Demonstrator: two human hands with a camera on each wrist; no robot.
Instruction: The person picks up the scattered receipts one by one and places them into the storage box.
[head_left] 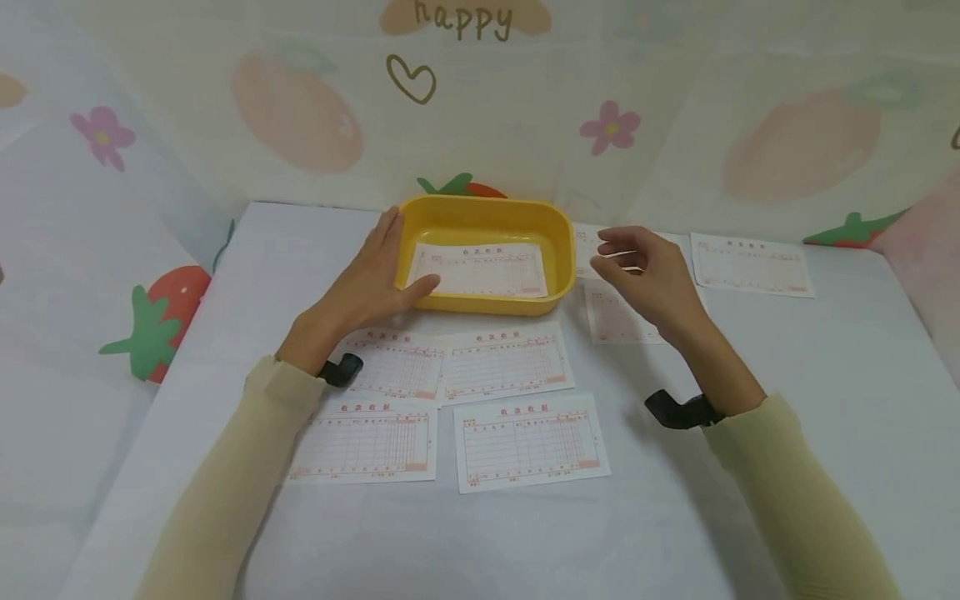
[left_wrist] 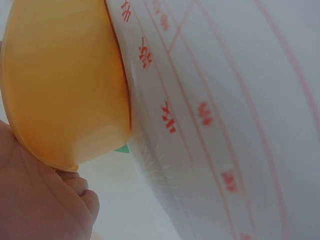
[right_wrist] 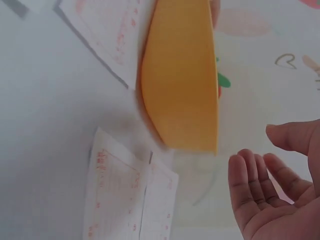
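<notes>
A yellow plastic tray stands at the back of the table with a printed receipt slip lying inside. My left hand holds the tray's left end, fingers along the outer side and thumb across the front rim. In the left wrist view, the hand meets the rim of the tray. My right hand hovers to the right of the tray, fingers loosely bent with nothing between them. Below and behind it lie slips, partly covered from view. The right wrist view shows the hand apart from the tray.
Several receipt slips lie in front of the tray, among them one at front right, one at front left and one nearer the tray. Another slip lies at far right. A patterned cloth wall rises behind the table.
</notes>
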